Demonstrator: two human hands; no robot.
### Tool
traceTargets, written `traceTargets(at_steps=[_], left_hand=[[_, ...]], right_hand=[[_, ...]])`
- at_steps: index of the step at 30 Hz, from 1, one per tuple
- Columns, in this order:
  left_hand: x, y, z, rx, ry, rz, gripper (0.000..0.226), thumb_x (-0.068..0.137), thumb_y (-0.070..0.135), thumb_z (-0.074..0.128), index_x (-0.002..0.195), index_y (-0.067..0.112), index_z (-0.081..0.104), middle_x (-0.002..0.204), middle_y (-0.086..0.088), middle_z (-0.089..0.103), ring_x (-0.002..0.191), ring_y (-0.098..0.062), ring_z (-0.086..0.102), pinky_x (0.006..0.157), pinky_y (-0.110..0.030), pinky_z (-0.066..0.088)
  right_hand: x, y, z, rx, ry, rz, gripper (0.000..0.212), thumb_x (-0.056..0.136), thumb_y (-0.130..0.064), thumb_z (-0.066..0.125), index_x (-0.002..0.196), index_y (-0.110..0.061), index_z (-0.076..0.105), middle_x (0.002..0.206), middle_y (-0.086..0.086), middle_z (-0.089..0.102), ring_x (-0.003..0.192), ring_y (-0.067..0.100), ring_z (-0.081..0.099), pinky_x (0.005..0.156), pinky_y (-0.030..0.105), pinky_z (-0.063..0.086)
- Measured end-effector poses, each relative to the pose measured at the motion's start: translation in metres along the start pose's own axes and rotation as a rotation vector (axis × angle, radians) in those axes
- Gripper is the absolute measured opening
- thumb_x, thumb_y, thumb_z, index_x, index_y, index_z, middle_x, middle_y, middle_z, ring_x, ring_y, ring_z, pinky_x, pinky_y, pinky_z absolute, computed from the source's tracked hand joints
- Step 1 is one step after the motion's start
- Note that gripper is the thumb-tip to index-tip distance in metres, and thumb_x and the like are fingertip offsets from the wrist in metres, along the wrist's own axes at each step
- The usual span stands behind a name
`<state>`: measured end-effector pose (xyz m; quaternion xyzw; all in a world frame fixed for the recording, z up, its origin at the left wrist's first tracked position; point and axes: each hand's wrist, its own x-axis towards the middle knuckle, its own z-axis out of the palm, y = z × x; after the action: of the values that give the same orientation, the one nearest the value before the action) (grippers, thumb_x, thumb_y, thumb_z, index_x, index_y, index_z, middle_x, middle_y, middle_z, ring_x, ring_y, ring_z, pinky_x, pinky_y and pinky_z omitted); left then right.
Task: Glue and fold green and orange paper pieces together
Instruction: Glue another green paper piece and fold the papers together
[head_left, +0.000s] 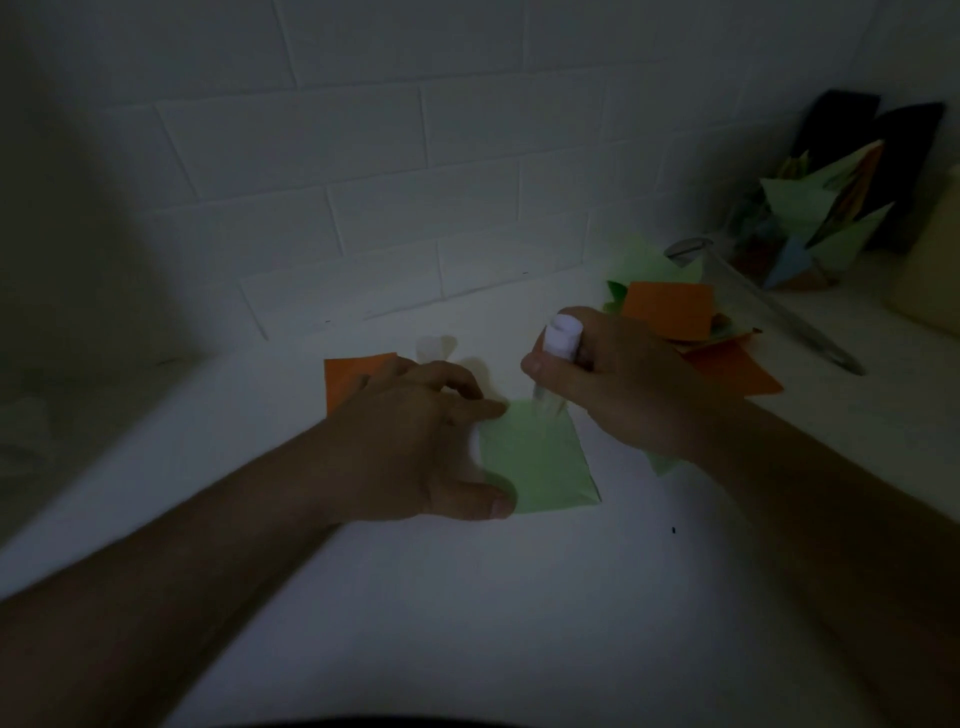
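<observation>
A folded light-green paper piece (540, 462) lies on the white table in the middle. My left hand (415, 441) presses on its left edge with fingertips and thumb spread. My right hand (618, 374) is closed around a white glue stick (558, 343), held upright with its blurred lower end touching the top of the green paper. An orange paper piece (348, 379) lies flat behind my left hand, partly hidden by it. A small pale cap-like object (435, 347) sits behind the hands.
A pile of orange and green sheets (670, 312) lies behind my right hand. A clear glass jar (763, 291) lies on its side at the right. Folded paper shapes (821, 213) stand in the far right corner. A white tiled wall (415, 156) backs the table.
</observation>
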<state>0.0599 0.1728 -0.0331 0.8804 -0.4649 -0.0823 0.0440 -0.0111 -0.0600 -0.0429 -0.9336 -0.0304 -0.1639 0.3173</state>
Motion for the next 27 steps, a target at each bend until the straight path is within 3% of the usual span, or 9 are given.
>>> traceTargets(at_steps=[3, 7, 10, 13, 17, 19, 21, 24, 27], left_hand=[[0.000, 0.000, 0.000, -0.010, 0.010, -0.001, 0.106, 0.050, 0.098, 0.042, 0.147, 0.053, 0.041, 0.141, 0.025, 0.037, 0.124, -0.017, 0.037, 0.109, -0.041, 0.034], [0.000, -0.001, 0.002, -0.025, 0.014, -0.008, 0.107, 0.050, 0.098, 0.044, 0.146, 0.053, 0.041, 0.140, 0.026, 0.037, 0.123, -0.016, 0.037, 0.109, -0.041, 0.034], [0.001, -0.002, 0.003, -0.015, 0.027, 0.006, 0.106, 0.051, 0.099, 0.045, 0.146, 0.053, 0.041, 0.137, 0.027, 0.037, 0.124, -0.016, 0.038, 0.109, -0.041, 0.033], [0.001, -0.002, 0.002, -0.011, 0.009, 0.001, 0.107, 0.051, 0.099, 0.043, 0.148, 0.053, 0.039, 0.134, 0.029, 0.034, 0.123, -0.016, 0.037, 0.110, -0.042, 0.032], [-0.001, -0.001, 0.001, -0.006, 0.015, -0.005, 0.107, 0.051, 0.100, 0.042, 0.147, 0.054, 0.037, 0.140, 0.025, 0.037, 0.125, -0.016, 0.037, 0.110, -0.045, 0.033], [0.001, -0.002, 0.002, -0.004, 0.017, -0.003, 0.107, 0.051, 0.100, 0.042, 0.147, 0.054, 0.038, 0.140, 0.025, 0.037, 0.125, -0.017, 0.038, 0.110, -0.045, 0.034], [0.001, -0.002, 0.003, -0.006, 0.023, -0.001, 0.106, 0.052, 0.101, 0.043, 0.147, 0.053, 0.038, 0.142, 0.024, 0.038, 0.127, -0.017, 0.039, 0.110, -0.045, 0.034], [-0.001, 0.000, 0.001, -0.011, 0.022, -0.013, 0.108, 0.051, 0.099, 0.043, 0.148, 0.053, 0.037, 0.144, 0.023, 0.037, 0.125, -0.017, 0.037, 0.109, -0.042, 0.034], [-0.001, 0.003, 0.000, -0.007, 0.027, -0.009, 0.108, 0.050, 0.097, 0.043, 0.148, 0.052, 0.039, 0.142, 0.022, 0.038, 0.119, -0.012, 0.034, 0.102, -0.034, 0.031]], right_hand=[[0.000, -0.001, -0.005, -0.097, 0.044, -0.011, 0.027, 0.091, -0.059, 0.048, 0.078, -0.035, 0.047, 0.071, -0.008, 0.054, 0.067, 0.004, 0.055, 0.064, 0.034, 0.045], [-0.004, -0.006, -0.012, -0.084, 0.116, -0.018, 0.028, 0.099, -0.045, 0.050, 0.076, -0.030, 0.047, 0.068, -0.001, 0.054, 0.064, 0.012, 0.055, 0.058, 0.028, 0.039], [-0.006, -0.014, -0.010, -0.040, 0.116, -0.045, 0.038, 0.098, -0.049, 0.046, 0.079, -0.017, 0.053, 0.071, 0.003, 0.056, 0.066, 0.015, 0.056, 0.059, 0.032, 0.041], [-0.006, -0.014, -0.008, -0.031, 0.114, -0.026, 0.040, 0.098, -0.047, 0.050, 0.082, -0.012, 0.058, 0.070, -0.003, 0.055, 0.065, 0.008, 0.055, 0.060, 0.031, 0.039], [-0.003, -0.015, -0.011, 0.128, 0.286, 0.010, 0.042, 0.091, -0.058, 0.050, 0.072, -0.021, 0.056, 0.067, -0.003, 0.055, 0.061, 0.016, 0.057, 0.059, 0.041, 0.046], [-0.005, -0.025, -0.012, 0.112, 0.410, -0.006, 0.044, 0.095, -0.056, 0.050, 0.078, -0.016, 0.058, 0.071, -0.001, 0.061, 0.066, 0.011, 0.062, 0.060, 0.029, 0.050], [-0.007, -0.034, -0.014, 0.106, 0.489, -0.034, 0.039, 0.098, -0.048, 0.051, 0.080, -0.015, 0.060, 0.071, -0.006, 0.061, 0.068, 0.002, 0.062, 0.057, 0.012, 0.043], [-0.009, -0.038, -0.008, 0.056, 0.315, 0.008, 0.041, 0.090, -0.064, 0.044, 0.083, -0.025, 0.052, 0.067, -0.013, 0.054, 0.065, -0.003, 0.056, 0.058, 0.015, 0.037], [-0.014, -0.031, 0.004, -0.035, 0.137, -0.014, 0.021, 0.093, -0.055, 0.055, 0.086, -0.037, 0.047, 0.067, -0.018, 0.052, 0.067, -0.013, 0.053, 0.058, 0.006, 0.033]])
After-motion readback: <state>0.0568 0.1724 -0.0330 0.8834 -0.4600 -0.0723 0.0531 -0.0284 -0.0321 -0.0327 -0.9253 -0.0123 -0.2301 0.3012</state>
